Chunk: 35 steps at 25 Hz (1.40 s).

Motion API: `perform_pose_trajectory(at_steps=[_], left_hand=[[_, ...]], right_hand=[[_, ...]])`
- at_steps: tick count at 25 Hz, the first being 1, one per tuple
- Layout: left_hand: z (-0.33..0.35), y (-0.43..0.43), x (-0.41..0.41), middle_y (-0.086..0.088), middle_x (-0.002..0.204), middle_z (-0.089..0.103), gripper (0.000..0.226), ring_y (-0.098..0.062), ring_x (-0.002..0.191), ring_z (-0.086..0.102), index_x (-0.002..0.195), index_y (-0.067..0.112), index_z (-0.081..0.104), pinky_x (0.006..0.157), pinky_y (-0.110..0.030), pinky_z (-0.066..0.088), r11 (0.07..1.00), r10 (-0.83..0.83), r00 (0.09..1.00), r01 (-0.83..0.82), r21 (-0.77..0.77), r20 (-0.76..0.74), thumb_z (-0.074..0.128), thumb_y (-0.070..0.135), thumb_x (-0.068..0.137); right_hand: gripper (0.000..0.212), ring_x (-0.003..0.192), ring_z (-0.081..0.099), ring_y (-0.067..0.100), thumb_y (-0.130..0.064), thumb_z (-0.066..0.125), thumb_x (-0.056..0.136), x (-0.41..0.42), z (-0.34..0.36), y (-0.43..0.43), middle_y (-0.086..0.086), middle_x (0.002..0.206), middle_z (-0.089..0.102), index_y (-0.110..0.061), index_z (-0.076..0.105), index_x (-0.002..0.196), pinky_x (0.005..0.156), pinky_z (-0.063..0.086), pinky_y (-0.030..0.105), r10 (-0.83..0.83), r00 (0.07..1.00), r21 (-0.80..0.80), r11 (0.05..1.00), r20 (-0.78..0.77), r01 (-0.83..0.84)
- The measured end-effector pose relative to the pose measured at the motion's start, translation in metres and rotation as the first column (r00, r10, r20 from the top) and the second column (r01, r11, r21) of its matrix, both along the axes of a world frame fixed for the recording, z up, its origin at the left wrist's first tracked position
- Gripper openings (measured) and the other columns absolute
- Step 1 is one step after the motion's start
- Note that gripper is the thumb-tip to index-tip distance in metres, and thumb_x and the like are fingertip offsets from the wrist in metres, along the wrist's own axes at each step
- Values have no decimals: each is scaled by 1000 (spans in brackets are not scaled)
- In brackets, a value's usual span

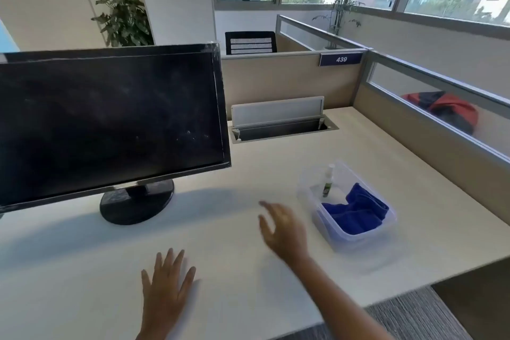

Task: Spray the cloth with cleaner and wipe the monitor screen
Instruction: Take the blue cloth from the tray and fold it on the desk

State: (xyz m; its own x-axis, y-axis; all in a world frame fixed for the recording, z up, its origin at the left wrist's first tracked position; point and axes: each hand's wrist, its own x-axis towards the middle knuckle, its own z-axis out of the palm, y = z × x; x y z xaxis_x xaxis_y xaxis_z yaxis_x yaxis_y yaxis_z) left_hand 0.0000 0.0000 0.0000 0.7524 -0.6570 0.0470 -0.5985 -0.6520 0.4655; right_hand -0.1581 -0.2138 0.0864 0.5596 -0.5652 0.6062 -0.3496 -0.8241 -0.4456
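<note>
A black monitor (110, 124) with a dusty, smeared screen stands on its round base at the left of the desk. To the right sits a clear plastic tub (358, 240) holding a folded blue cloth (356, 212) and a small upright spray bottle (327, 181) with a white cap. My right hand (284, 229) hovers above the desk just left of the tub, fingers spread, holding nothing. My left hand (167, 284) lies flat on the desk near the front edge, fingers apart and empty.
The pale desk (248, 270) has an open cable hatch (281, 127) at the back. Beige cubicle partitions (289, 83) wall the back and right sides. The desk's front-right edge drops to grey carpet (414, 317).
</note>
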Motion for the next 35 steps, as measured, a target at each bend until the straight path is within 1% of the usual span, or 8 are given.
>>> perform_pose_trajectory(at_steps=[2, 4, 8, 14, 20, 26, 30, 35], left_hand=[[2, -17, -7, -4, 156, 26, 109, -24, 146, 11, 142, 20, 39, 115, -54, 2, 998, -30, 999, 31, -62, 22, -11, 84, 69], [7, -36, -16, -5, 156, 25, 105, -24, 146, 10, 141, 19, 40, 115, -53, 2, 995, -61, 997, 65, -80, 49, -9, 81, 73], [-1, -44, -28, -11, 150, 38, 92, -32, 142, 24, 134, 12, 51, 111, -62, 14, 995, -76, 990, 82, -49, 121, 1, 72, 85], [-2, -44, -30, -11, 150, 36, 89, -33, 141, 24, 134, 12, 51, 111, -61, 15, 999, -37, 988, 41, -24, 148, 2, 69, 87], [-6, -43, -29, -10, 152, 34, 86, -30, 143, 22, 135, 13, 49, 113, -59, 14, 999, -28, 991, 31, -18, 129, 3, 68, 88], [-8, -42, -28, -10, 152, 34, 87, -31, 143, 22, 135, 12, 49, 112, -59, 15, 999, -44, 991, 44, -2, 123, 3, 68, 88], [-11, -40, -28, -9, 152, 33, 87, -28, 143, 20, 135, 13, 50, 113, -58, 12, 998, -47, 991, 51, -26, 124, 2, 69, 87], [-9, -41, -28, -6, 152, 32, 91, -26, 144, 17, 134, 15, 50, 114, -55, 7, 996, -50, 991, 59, -72, 121, 1, 72, 85]], right_hand=[[18, 74, 67, 17, -12, 64, 84, -17, 19, -49, 1, 91, 73, -17, 71, 100, 59, 55, 29, -168, 983, 92, 983, 72, 161], [24, 74, 66, 18, -10, 53, 90, -41, 33, -113, 5, 97, 73, -15, 71, 103, 58, 53, 29, -314, 943, 234, 914, -110, 332], [44, 112, 59, 25, 1, 45, 90, -56, 12, -173, 9, 130, 61, -14, 58, 129, 95, 49, 35, 62, 592, 268, 925, -804, 268], [46, 111, 58, 27, -5, 46, 93, -55, -12, -184, 10, 131, 59, -21, 48, 136, 89, 50, 33, 161, 436, 238, 963, -886, 128], [25, 95, 62, 19, -10, 56, 87, -73, 19, -191, 1, 108, 69, -19, 73, 103, 84, 50, 30, 79, 484, 156, 980, -871, 120], [25, 89, 62, 24, 0, 52, 91, -106, 82, -198, 8, 100, 70, -16, 70, 99, 86, 52, 36, 129, 752, 327, 937, -647, 120], [21, 87, 58, 17, -6, 42, 99, -114, 112, -188, 6, 99, 63, -21, 57, 101, 73, 45, 23, 228, 880, 444, 896, -418, -21], [19, 78, 54, 21, -8, 41, 100, -107, 144, -168, 6, 96, 62, -16, 56, 108, 67, 41, 28, 120, 982, 198, 976, -144, -90]])
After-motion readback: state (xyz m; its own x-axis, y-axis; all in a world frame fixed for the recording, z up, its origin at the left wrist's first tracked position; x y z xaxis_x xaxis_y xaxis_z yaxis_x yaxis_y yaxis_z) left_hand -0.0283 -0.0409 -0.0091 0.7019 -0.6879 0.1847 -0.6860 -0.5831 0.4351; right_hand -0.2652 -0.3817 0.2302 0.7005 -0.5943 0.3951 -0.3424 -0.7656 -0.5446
